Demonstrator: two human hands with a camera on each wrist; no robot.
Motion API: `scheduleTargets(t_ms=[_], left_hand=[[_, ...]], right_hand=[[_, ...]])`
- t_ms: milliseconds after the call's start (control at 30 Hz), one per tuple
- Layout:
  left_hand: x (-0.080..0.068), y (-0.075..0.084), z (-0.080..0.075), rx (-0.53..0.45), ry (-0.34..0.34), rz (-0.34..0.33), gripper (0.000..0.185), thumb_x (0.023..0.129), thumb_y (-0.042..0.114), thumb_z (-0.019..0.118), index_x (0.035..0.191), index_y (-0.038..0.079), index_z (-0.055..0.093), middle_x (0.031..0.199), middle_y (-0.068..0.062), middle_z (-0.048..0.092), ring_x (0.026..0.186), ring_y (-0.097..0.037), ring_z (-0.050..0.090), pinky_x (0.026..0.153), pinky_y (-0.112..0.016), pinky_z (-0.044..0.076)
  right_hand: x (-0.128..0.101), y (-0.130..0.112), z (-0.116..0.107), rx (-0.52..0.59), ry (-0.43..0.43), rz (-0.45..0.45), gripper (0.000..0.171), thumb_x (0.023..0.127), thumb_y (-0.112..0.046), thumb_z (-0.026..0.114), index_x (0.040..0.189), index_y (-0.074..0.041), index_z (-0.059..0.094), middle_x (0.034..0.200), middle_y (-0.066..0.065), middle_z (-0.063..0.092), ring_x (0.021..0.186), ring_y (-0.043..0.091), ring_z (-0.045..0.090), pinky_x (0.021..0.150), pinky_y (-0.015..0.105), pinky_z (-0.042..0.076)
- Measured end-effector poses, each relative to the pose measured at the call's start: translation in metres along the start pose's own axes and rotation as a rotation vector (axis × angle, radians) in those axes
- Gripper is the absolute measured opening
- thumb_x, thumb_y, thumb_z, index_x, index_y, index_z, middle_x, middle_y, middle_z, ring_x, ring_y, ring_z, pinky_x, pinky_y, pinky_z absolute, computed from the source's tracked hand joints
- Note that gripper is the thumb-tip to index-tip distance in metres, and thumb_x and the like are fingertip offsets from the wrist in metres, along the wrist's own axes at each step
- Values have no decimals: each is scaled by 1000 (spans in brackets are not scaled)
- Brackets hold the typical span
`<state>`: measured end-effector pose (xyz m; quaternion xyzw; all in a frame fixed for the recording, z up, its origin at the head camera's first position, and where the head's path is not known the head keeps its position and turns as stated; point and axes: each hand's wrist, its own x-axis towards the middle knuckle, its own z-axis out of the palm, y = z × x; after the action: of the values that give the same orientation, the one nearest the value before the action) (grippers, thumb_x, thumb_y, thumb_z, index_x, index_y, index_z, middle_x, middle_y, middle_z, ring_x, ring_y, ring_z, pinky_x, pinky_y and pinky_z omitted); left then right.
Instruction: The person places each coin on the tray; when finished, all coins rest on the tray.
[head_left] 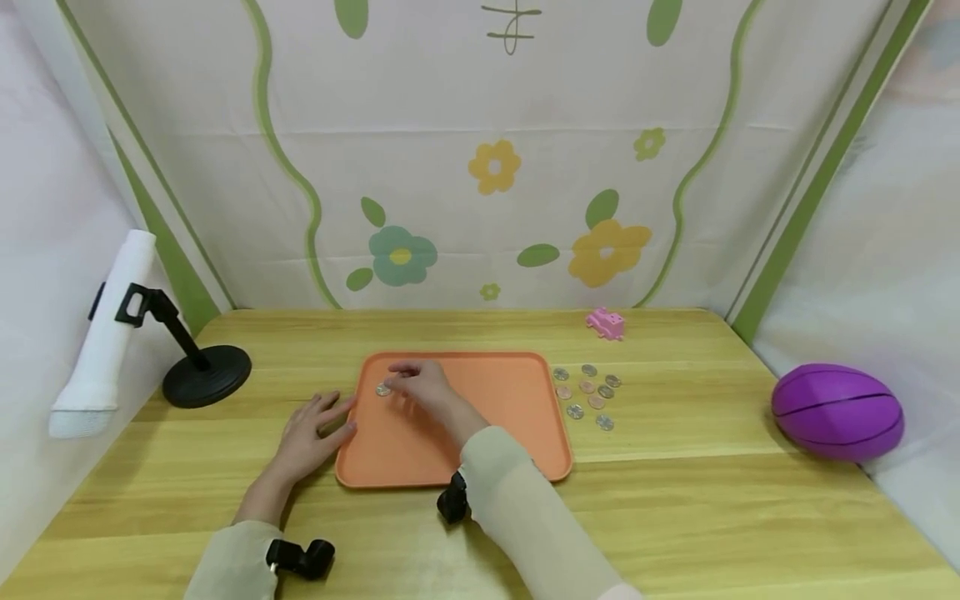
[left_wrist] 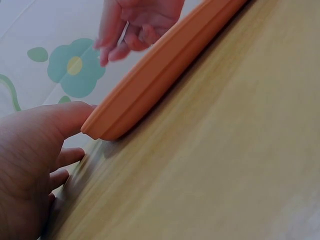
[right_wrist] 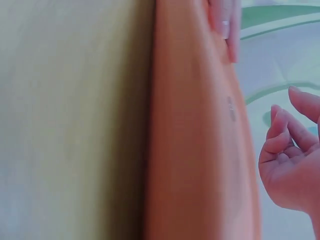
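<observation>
An orange tray [head_left: 480, 450] lies on the wooden table. Near its left end, a silver coin [head_left: 383, 389] rests on the tray floor; the right wrist view also catches it low on the tray. My right hand [head_left: 423, 390] hovers just over that coin, thumb and forefinger apart and the other fingers loosely bent, with nothing visible between them. At the tray's left side, my left hand [head_left: 311, 437] has its thumb against the rim, while its other fingers rest spread on the table, as the left wrist view shows.
Several silver and copper coins [head_left: 588, 387] lie scattered just right of the tray. Behind them sits a small pink toy [head_left: 605, 323]. A purple ball [head_left: 837, 412] is at the right table edge, and a white lamp-like object on a black stand [head_left: 206, 375] stands at the left.
</observation>
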<state>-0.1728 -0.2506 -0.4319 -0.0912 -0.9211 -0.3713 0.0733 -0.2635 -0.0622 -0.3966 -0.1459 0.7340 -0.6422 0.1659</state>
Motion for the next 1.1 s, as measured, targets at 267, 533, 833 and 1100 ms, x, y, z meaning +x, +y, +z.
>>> scheduleTargets(t_ms=[267,533,833,1100], left_hand=[[0,0,0,5,4,16,48,85,28,55,125,3,46,131,-27,29,121,-45,11,92,-59,4],[-2,-3,1,-1,8,21,48,85,28,54,126,4,45,131,-26,28,122,-45,11,91,-60,4],[-1,-2,0,8,14,13,48,85,27,55,125,4,47,131,-25,30,121,-46,12,89,-63,4],[-1,-1,1,5,8,19,48,85,28,54,126,4,46,131,-26,29,121,-46,11,90,-62,4]], right_hand=[[-14,-21,-29,-18,-52,-23,28,81,-15,62,108,-5,61,86,2,60,85,38,51,63,37,43],[-34,-27,-68,-42,-64,-91,30,82,-17,60,110,-7,59,94,3,61,85,40,49,57,29,40],[-67,-26,-106,-43,-8,-165,32,82,-15,61,111,-1,58,87,7,58,69,22,53,54,25,40],[-88,-11,-148,-69,65,-188,35,81,-15,62,111,2,57,84,6,57,72,31,51,56,28,43]])
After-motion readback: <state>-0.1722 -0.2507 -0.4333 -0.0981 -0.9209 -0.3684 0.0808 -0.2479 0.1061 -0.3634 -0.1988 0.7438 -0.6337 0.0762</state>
